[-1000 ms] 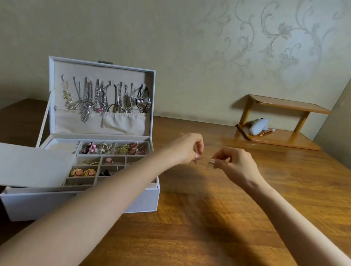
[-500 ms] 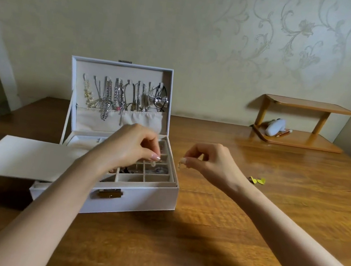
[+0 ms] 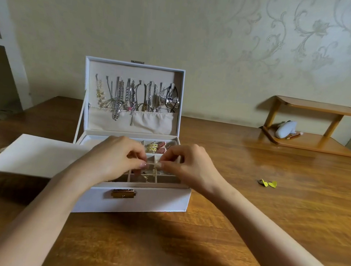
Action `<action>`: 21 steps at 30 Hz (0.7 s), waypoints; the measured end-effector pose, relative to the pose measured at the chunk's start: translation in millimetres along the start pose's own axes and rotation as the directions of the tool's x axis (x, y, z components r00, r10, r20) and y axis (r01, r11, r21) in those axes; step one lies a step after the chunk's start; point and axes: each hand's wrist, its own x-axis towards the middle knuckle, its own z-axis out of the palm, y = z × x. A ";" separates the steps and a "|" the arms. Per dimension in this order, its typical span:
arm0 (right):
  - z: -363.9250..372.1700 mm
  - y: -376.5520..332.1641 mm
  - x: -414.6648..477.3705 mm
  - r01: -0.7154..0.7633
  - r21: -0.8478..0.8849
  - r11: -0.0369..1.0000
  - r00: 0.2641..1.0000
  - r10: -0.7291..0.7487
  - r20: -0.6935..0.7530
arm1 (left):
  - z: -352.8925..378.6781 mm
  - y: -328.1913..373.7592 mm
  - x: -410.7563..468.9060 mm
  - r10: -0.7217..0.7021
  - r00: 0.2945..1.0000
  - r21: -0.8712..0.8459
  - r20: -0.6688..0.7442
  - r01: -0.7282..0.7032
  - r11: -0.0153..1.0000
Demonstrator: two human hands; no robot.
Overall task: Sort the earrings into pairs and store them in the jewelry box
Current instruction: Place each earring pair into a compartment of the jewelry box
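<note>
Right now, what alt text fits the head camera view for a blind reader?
A left hand and right hand meet over the tray of an open white jewelry box on a wooden table, pinching small pale earrings. Necklaces hang in its raised lid; two yellow earrings lie further right.

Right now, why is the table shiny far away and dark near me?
Head view: light glares off the table by the small shelf; soft shadows darken the wood in front of the jewelry box; the wide lens bends the edges.
</note>
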 end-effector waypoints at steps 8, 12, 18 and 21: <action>7.8 -8.3 5.0 0.007 -0.002 1.000 1.000 -0.007 0.017 | -6.1 -5.9 -2.0 -0.111 0.989 0.019 -0.098 0.114 0.993; 14.8 -15.0 7.4 0.018 -0.048 0.999 0.999 -0.015 0.052 | -3.6 -4.5 -1.4 -0.099 0.990 0.028 -0.101 0.102 0.994; 24.4 -21.3 10.1 0.046 -0.162 0.986 0.994 -0.029 0.106 | -1.8 -7.7 -1.1 -0.112 0.987 0.030 -0.116 0.116 0.993; 27.2 -22.1 9.9 0.047 -0.147 0.988 0.996 -0.036 0.076 | -3.1 -7.0 -1.0 -0.104 0.987 0.040 -0.119 0.110 0.993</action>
